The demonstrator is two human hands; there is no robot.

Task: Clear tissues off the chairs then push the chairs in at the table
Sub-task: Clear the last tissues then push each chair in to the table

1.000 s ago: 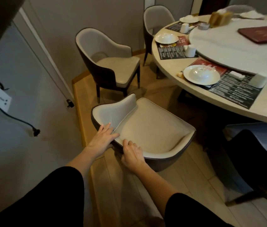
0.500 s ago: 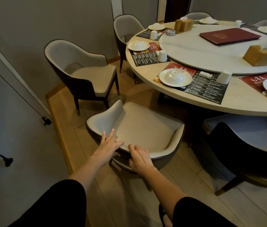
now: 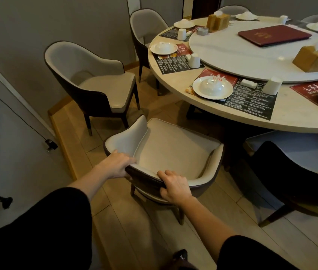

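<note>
A beige-seated chair (image 3: pixel 170 149) with a dark shell stands right below me, its seat bare and facing the round table (image 3: pixel 298 121). My left hand (image 3: pixel 116 165) grips the top rim of its backrest on the left. My right hand (image 3: pixel 174 185) grips the same rim further right, fingers curled over the edge. A gap of floor separates the seat's front from the table edge. No tissue shows on this seat.
A second chair (image 3: pixel 103 84) stands pulled out at the left by the wall, a third (image 3: pixel 146 30) behind it at the table. A dark chair (image 3: pixel 298 172) sits at the right. Plates, cups, menus and tissue boxes cover the table. A raised wooden step edge (image 3: pixel 62 133) runs along the left.
My hands went from resting flat on the backrest to gripping its rim. The view has swung right and back, and the chair sits a little nearer the table.
</note>
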